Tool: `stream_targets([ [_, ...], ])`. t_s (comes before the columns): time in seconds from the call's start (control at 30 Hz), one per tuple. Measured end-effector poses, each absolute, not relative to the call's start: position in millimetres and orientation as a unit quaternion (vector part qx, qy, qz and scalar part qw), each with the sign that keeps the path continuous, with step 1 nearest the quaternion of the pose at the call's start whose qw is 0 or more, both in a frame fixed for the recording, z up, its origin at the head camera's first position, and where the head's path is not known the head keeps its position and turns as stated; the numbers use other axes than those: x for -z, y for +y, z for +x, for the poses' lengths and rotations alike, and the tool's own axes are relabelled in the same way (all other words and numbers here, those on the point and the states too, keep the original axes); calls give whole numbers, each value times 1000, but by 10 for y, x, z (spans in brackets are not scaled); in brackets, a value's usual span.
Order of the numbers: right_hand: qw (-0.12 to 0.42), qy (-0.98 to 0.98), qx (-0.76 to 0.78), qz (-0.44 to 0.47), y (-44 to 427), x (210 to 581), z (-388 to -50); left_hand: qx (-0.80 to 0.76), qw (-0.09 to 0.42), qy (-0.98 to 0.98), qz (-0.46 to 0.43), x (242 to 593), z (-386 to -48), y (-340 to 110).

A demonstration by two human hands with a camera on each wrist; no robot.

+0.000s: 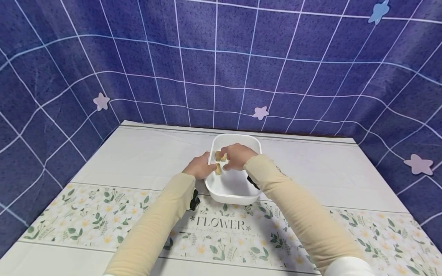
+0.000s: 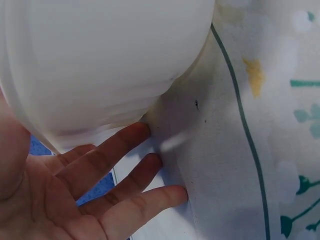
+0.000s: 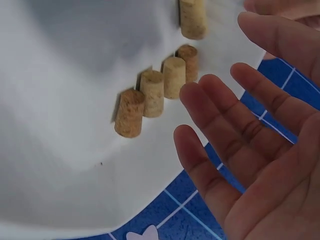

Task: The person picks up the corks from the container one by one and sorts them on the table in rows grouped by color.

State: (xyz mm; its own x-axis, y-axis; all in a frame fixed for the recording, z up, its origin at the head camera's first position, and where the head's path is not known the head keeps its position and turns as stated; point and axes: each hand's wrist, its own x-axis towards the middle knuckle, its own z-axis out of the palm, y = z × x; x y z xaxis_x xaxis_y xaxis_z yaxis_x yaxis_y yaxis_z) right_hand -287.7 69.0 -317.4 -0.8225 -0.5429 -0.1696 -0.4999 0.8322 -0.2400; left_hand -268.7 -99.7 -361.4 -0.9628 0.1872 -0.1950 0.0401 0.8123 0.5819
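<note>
A white basin stands on the table with several corks in it. In the right wrist view four-sided order cannot be told, but a row of upright-looking corks lies along one side, with another cork apart from it. My left hand holds the basin's left rim, thumb at the inside, fingers spread against the outer wall. My right hand is over the basin beside the corks; its fingers are loosely bent, with nothing seen between them.
A white table cover with a flower-printed band lies under the basin. Behind and at both sides hangs a blue cloth with a grid of pale lines and stars.
</note>
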Motion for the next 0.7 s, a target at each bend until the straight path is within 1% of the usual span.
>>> stream_targets([
  [0.23, 112, 951, 92, -272, 593, 3266, -2875, -298, 119, 945, 63, 3614, -2683, -1004],
  [0.7, 85, 960, 62, -261, 489, 3480, -2937, -303, 122, 943, 66, 3608, -2683, -998],
])
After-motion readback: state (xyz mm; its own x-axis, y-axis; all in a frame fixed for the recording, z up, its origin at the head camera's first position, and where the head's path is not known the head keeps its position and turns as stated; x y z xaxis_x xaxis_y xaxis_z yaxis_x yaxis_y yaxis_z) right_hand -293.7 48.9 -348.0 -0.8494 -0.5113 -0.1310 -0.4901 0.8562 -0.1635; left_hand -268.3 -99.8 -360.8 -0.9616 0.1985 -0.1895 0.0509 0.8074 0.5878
